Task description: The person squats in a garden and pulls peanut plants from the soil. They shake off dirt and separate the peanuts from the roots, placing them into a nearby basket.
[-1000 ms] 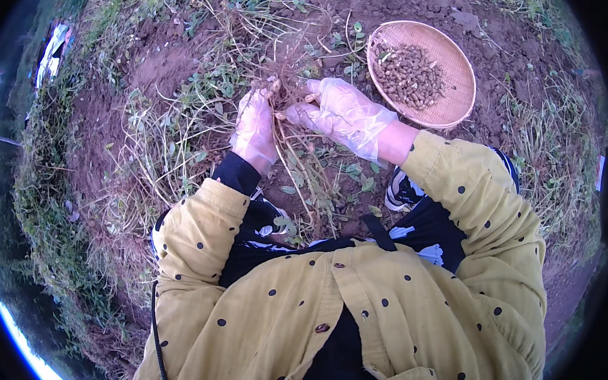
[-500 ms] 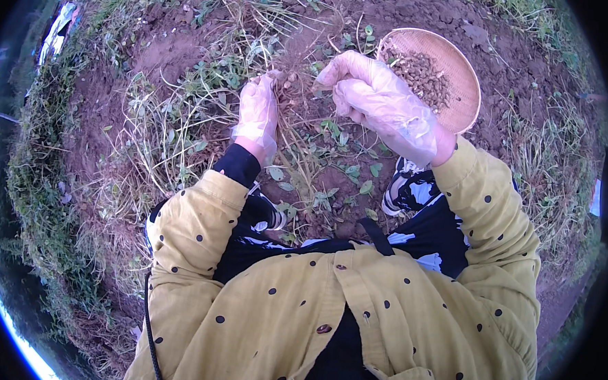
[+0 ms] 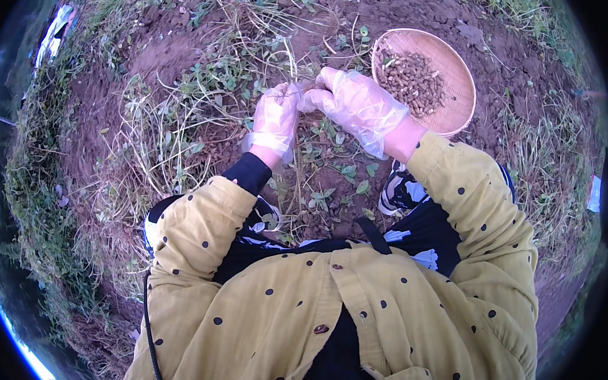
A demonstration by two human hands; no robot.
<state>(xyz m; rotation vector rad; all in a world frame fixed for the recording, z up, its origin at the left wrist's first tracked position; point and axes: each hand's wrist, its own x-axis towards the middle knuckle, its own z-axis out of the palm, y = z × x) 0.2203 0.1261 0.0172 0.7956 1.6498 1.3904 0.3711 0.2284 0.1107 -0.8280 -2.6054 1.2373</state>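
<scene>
Two hands in clear gloves meet over leaf-strewn soil (image 3: 163, 59). The left hand's (image 3: 275, 116) fingers curl around a thin plant (image 3: 293, 65), its long axis pointing roughly away from the body. The right hand's (image 3: 353, 106) fingertips press together just beside it; anything pinched is hidden. Nearer the right hand, up and right, pods (image 3: 413, 82) heap toward a round woven basket's (image 3: 461, 95) left rim.

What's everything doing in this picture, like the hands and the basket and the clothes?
Left hand: gloved, fingers curled, apparently around plant stems
Plant stems: thin, partly hidden by the hands
Right hand: gloved, fingers bent, close against the left; grip hidden
Basket: on the soil, partly filled
Peanuts: loose, piled in the basket
Jacket: worn, open at the neck
</scene>
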